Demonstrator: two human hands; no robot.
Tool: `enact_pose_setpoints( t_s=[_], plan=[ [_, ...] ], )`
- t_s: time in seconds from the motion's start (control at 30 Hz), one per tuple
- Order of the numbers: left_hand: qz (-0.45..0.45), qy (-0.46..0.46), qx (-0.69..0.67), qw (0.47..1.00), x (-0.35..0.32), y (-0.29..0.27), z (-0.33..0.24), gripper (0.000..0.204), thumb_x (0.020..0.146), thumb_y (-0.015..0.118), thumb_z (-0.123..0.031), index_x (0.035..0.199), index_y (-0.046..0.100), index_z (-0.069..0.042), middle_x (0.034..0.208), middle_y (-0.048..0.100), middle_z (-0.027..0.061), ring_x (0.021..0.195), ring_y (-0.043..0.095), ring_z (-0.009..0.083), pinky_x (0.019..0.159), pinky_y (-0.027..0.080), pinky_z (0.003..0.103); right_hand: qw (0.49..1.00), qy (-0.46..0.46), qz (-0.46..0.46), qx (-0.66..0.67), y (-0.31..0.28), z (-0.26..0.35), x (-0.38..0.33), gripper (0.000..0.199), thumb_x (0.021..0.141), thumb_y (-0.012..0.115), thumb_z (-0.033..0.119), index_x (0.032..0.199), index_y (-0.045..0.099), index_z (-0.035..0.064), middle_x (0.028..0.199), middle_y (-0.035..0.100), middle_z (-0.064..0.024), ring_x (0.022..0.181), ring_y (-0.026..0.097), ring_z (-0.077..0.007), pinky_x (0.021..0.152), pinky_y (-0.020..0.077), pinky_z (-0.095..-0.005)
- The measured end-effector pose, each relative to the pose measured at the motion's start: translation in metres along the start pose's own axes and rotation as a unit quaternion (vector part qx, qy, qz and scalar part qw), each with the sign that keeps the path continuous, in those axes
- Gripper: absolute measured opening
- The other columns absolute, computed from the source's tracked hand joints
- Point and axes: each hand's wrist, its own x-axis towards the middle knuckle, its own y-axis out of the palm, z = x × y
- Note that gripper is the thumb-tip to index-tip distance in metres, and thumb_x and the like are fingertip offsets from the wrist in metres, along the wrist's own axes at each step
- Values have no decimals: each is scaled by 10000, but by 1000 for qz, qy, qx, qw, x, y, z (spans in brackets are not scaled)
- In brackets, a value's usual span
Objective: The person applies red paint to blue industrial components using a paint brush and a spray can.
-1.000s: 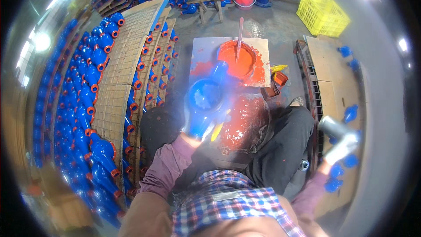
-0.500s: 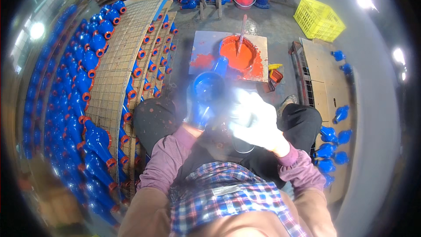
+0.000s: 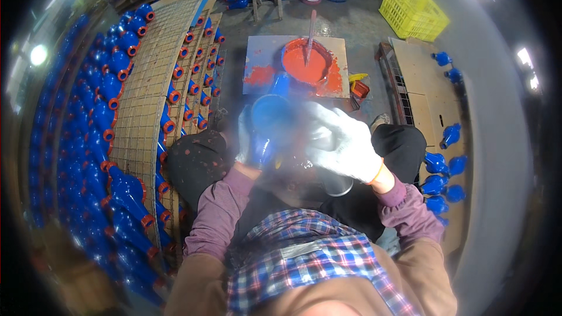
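**Gloved Hands Bring Blue Valve Body and Grey Cylinder Together Near Paint Bucket**

Seated on the near side of a paint bucket (image 3: 284, 58), a person in a checked apron (image 3: 304, 257) works with a blue valve body (image 3: 263, 145), its round opening facing up and one end reaching toward the bucket. The left hand (image 3: 243, 140), in a white glove, has its grip closed around the casting's near part. Also near the bucket, to its right, the gloved right hand (image 3: 345, 147) curls its grip around a grey cylinder (image 3: 337, 185), whose lower end shows beneath the palm; its upper end is lost in blur, and whether it touches the casting cannot be told.

The step in hand appears to be working on the casting with the cylinder. The next move seems to call for a steady left hold while the right grip lines the cylinder up with the opening.

Left of the bucket, racks hold blue castings (image 3: 127, 190) with orange-red ends. Right of it, more blue pieces (image 3: 434, 164) lie on a cardboard-topped surface (image 3: 430, 118). A pink stick (image 3: 312, 26) stands in the bucket.
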Motion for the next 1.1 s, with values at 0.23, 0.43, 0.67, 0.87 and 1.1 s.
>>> enact_pose_setpoints(
  t_s=[0.23, 0.43, 0.67, 0.87, 1.1],
  plan=[
    [15, 10, -28, 999, -1, -10, 2, 812, 948, 373, -772, 1445, 512, -144, 1349, 618, 166, 1184, 643, 337, 993, 565, 506, 1000, -17, 0, 6, 11, 16, -17, 780, 726, 785, 406, 1463, 582, 251, 838, 585, -109, 633, 640, -282, 591, 534, -379],
    [-38, 76, 94, 992, -2, -21, 6, 814, 945, 395, -768, 1466, 493, -150, 1396, 592, 163, 1219, 625, 346, 1021, 545, 528, 999, -45, -21, -11, 29, 14, -17, 735, 738, 775, 406, 1435, 586, 267, 863, 575, -130, 706, 638, -289, 594, 507, -403],
    [87, -7, -85, 992, -2, -19, 6, 733, 995, 375, -695, 1414, 536, -116, 1360, 621, 152, 1204, 633, 323, 1047, 528, 485, 999, -21, -23, -40, 25, -1, -14, 730, 743, 771, 424, 1431, 585, 266, 867, 589, -131, 715, 652, -296, 595, 521, -404],
    [-18, 47, 87, 995, -7, -9, 13, 724, 1002, 398, -661, 1401, 548, -77, 1350, 623, 174, 1192, 641, 334, 1041, 531, 484, 998, -46, -30, -14, 33, 0, -13, 740, 745, 774, 430, 1439, 569, 276, 898, 610, -136, 752, 674, -304, 604, 527, -409],
    [6, 24, -60, 998, -9, 7, 10, 739, 1000, 369, -666, 1367, 549, -50, 1184, 670, 187, 936, 688, 347, 876, 573, 479, 996, 27, -16, -87, -1, 2, -25, 750, 728, 781, 413, 1436, 573, 280, 883, 598, -100, 675, 661, -283, 590, 541, -382]
  ],
)
